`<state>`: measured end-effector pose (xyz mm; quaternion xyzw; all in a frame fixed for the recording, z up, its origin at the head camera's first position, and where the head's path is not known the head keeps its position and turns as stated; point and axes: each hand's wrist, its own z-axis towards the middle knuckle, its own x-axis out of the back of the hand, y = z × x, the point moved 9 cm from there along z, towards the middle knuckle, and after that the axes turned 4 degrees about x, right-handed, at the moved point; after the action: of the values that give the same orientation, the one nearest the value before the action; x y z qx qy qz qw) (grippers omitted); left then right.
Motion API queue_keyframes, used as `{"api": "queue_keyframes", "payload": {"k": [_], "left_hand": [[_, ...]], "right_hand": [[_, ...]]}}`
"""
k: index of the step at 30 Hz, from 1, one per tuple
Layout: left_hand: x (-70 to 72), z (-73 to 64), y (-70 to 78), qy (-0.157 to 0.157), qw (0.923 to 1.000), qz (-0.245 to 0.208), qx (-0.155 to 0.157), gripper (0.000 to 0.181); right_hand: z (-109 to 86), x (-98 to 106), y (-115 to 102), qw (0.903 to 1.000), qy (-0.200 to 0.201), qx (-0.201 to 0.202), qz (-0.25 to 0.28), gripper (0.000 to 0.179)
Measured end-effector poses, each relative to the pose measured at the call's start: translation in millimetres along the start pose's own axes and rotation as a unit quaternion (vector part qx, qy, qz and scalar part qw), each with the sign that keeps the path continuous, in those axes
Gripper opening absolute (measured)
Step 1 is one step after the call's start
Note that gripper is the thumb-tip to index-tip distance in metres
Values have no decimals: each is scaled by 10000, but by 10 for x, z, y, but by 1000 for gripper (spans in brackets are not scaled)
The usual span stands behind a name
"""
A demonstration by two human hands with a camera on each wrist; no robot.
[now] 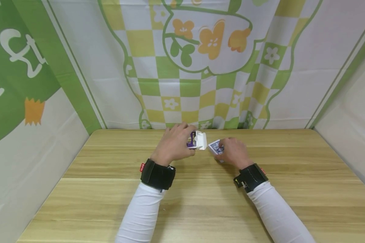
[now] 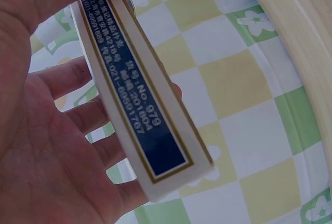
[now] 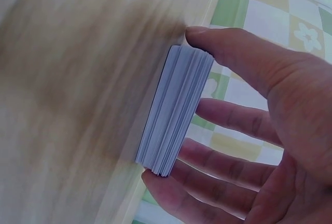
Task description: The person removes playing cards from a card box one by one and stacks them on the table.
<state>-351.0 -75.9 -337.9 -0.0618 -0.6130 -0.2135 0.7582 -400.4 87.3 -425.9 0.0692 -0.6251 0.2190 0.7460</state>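
Note:
My left hand (image 1: pixel 176 143) grips a playing-card box (image 1: pixel 192 139), purple-blue with gold lettering. The box's white end flap (image 1: pixel 202 140) stands open, facing right. In the left wrist view, the narrow printed side of the card box (image 2: pixel 135 89) lies between thumb and fingers. Just to the right, my right hand (image 1: pixel 235 152) holds a deck of playing cards (image 1: pixel 215 147) with blue-patterned backs. The right wrist view shows the deck (image 3: pixel 175 110) edge-on as a thick stack, pinched at its two ends between thumb and fingers. A small gap separates deck and flap. The box's inside is hidden.
Both hands are above the far part of a wooden table (image 1: pixel 200 209). Behind its back edge hangs a green, yellow and white checked curtain (image 1: pixel 190 87). White cloth walls stand on both sides. Black bands (image 1: pixel 157 174) wrap both wrists.

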Motion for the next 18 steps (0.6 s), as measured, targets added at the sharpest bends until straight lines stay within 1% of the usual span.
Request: {"api": "queue_keyframes", "payload": {"k": [10,18], "left_hand": [[14,-1,4,46,10000,-30,-25,69],[3,-2,-1,39,10000,18,-21,68]], "right_hand": [[-4,-6,19,9999,-53,-129,24,53],[-14,2,18,9999,-63,-122,57,55]]}}
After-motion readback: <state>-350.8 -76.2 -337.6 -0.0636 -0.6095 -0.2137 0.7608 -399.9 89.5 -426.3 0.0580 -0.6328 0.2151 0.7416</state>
